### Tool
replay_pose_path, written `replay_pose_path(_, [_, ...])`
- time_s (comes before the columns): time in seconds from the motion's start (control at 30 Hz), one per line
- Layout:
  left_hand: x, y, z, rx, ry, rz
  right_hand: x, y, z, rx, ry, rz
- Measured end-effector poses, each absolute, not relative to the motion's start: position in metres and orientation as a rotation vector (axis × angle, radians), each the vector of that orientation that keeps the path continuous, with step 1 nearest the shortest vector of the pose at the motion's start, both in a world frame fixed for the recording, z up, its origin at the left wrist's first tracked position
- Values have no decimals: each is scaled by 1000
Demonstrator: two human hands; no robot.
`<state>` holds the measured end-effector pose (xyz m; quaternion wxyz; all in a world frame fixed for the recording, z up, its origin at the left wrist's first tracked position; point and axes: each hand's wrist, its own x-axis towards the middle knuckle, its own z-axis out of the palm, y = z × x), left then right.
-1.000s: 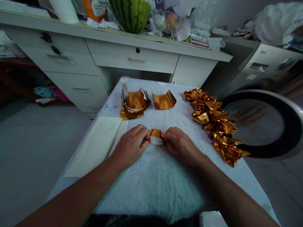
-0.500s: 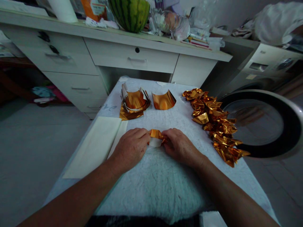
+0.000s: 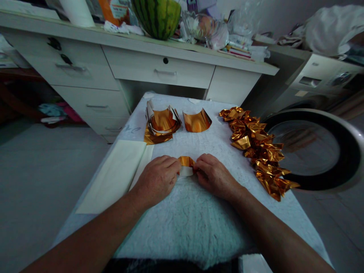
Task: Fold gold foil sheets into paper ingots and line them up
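Observation:
Between my two hands, near the middle of the cloth-covered table (image 3: 182, 223), is a small piece of gold foil paper (image 3: 186, 161) with a pale lower part. My left hand (image 3: 159, 178) pinches its left end, and my right hand (image 3: 214, 175) pinches its right end. Beyond them lie a stack of curved gold sheets (image 3: 162, 121) and a single curved gold sheet (image 3: 197, 121). Along the right side runs a pile of folded, crinkled gold foil pieces (image 3: 256, 144). My fingertips are partly hidden behind the knuckles.
Pale paper sheets (image 3: 113, 174) lie at the table's left. A white counter (image 3: 187, 51) stands behind, with a watermelon (image 3: 157, 17) and plastic bags on it. At the right, the round washing machine door (image 3: 351, 151) hangs open beside the table.
The ends of the gold piece between my hands look slightly more tucked under my fingers. My right fingers have shifted a little; the stacks and the pile look the same.

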<state>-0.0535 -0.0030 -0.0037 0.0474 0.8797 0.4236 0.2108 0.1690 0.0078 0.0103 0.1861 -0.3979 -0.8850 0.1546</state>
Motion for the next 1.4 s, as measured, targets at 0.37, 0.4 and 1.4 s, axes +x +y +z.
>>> replay_pose_path(0.37, [-51,-4,0,2753,1357,569,164,8,1,-1149,-2495,328])
replay_pose_path(0.4, [-51,-3,-1,2757,1357,577,164,8,1,-1142,-2500,324])
replay_pose_path(1.4, [-51,2,1,2485,1629,375,158,15,5,-1508,-2367,508])
